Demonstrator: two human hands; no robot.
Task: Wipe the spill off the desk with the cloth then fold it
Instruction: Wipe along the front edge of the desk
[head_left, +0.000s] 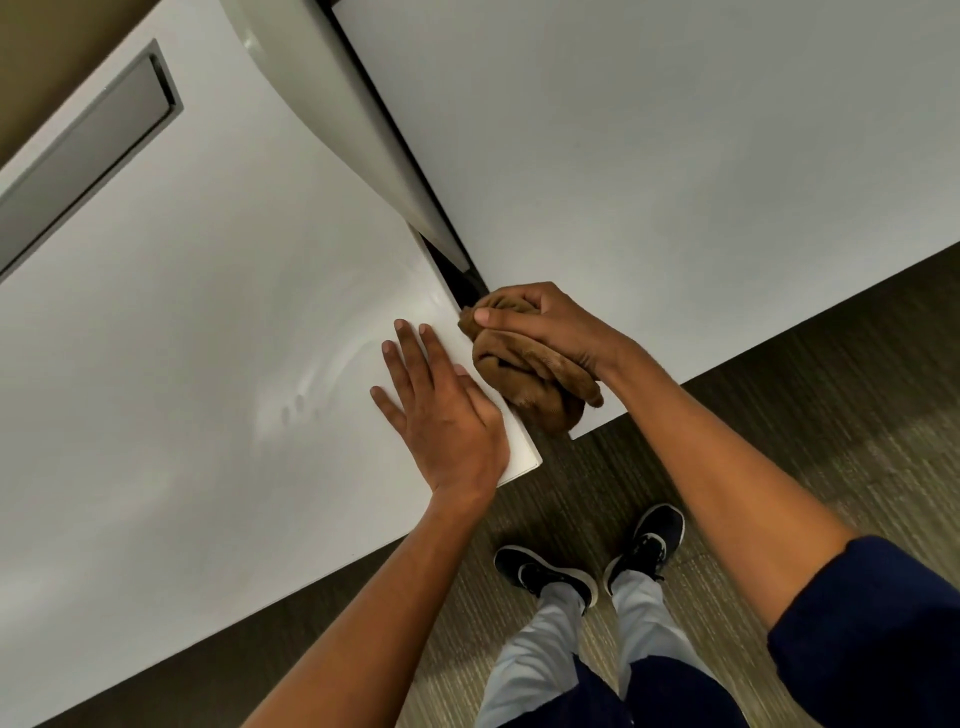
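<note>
A brown cloth (524, 379) is bunched into a wad at the near corner of the right white desk (675, 182), beside the gap between two desks. My right hand (545, 325) is shut on the cloth from above. My left hand (441, 410) lies flat, fingers spread, on the near right corner of the left white desk (182, 364). Faint wet streaks and a few droplets (298, 402) glisten on the left desk, left of my left hand.
A grey divider panel (332, 104) runs between the desks above a dark gap (460, 280). A grey cable hatch (88, 150) sits in the left desk's far corner. Carpet (779, 441) and my shoes (587, 561) lie below the desk edges.
</note>
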